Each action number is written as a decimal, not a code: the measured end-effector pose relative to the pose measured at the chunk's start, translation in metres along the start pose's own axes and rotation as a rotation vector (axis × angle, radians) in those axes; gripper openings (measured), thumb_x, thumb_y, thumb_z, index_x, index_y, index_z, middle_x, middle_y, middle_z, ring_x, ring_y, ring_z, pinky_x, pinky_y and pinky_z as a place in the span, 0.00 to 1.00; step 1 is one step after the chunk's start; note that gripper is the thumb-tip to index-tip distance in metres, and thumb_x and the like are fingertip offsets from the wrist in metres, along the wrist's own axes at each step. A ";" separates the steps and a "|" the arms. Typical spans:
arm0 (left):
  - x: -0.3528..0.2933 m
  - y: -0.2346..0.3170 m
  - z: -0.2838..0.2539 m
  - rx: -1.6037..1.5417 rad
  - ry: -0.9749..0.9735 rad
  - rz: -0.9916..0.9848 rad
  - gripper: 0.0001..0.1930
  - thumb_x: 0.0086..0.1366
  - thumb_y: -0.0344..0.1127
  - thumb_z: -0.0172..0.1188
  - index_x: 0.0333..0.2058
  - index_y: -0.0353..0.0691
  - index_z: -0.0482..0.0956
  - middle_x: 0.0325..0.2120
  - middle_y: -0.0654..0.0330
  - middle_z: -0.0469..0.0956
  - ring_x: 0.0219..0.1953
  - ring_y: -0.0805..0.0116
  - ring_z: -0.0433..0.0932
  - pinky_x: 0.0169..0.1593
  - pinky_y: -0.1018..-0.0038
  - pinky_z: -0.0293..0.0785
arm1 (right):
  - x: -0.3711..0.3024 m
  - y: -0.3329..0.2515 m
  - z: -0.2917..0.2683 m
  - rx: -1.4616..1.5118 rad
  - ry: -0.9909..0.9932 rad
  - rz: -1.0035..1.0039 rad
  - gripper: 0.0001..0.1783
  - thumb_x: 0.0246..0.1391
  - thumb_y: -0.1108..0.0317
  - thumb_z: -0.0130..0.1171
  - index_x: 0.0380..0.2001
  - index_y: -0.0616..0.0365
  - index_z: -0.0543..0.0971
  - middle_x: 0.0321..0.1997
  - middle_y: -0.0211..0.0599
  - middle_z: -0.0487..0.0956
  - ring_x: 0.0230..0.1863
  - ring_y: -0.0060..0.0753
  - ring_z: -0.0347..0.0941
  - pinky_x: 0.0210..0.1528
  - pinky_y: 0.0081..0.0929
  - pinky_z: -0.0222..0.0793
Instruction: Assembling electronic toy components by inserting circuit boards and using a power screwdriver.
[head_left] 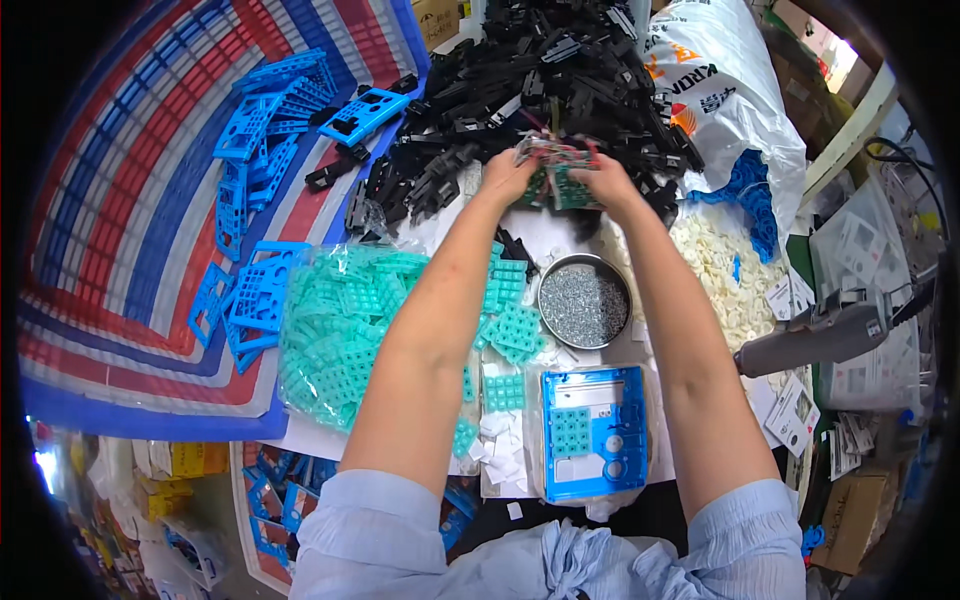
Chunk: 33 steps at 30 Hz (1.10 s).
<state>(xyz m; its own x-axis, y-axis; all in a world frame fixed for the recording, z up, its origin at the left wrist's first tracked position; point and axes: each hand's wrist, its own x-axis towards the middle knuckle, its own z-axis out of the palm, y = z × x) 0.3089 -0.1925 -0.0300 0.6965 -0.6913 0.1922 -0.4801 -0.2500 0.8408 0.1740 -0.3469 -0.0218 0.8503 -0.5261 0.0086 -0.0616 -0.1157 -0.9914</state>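
Note:
At the far middle of the bench, both my arms are stretched out. My left hand (pixel 508 178) and my right hand (pixel 606 186) have their fingers closed on a bundle of green circuit boards (pixel 568 190) with red and other thin wires. The bundle is right in front of a heap of black plastic parts (pixel 580 75). Between my forearms stands a round metal bowl (pixel 584 302) full of small silvery screws. Nearer to me lies an open blue plastic casing (pixel 592 480), with a teal rubber keypad (pixel 571 432) set in its left side.
A clear bag of teal keypads (pixel 345 335) lies under my left forearm. At left, a striped plastic basket (pixel 110 260) holds blue casings (pixel 262 290). Cream-coloured pieces (pixel 720 265) are heaped right, by a white sack (pixel 730 90). A grey power screwdriver (pixel 815 340) juts in from the right.

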 end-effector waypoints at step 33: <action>0.039 0.055 0.053 -0.058 -0.005 -0.096 0.19 0.66 0.47 0.55 0.51 0.46 0.77 0.41 0.57 0.81 0.40 0.66 0.78 0.44 0.66 0.72 | -0.038 -0.062 -0.044 0.170 -0.048 0.283 0.16 0.54 0.71 0.57 0.48 0.54 0.75 0.38 0.32 0.81 0.34 0.27 0.79 0.38 0.33 0.77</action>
<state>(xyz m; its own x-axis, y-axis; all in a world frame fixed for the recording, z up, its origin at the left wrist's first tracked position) 0.2820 -0.2693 -0.0034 0.7351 -0.6694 0.1072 -0.3797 -0.2755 0.8831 0.1225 -0.3566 0.0446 0.8357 -0.4767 -0.2727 -0.2144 0.1740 -0.9611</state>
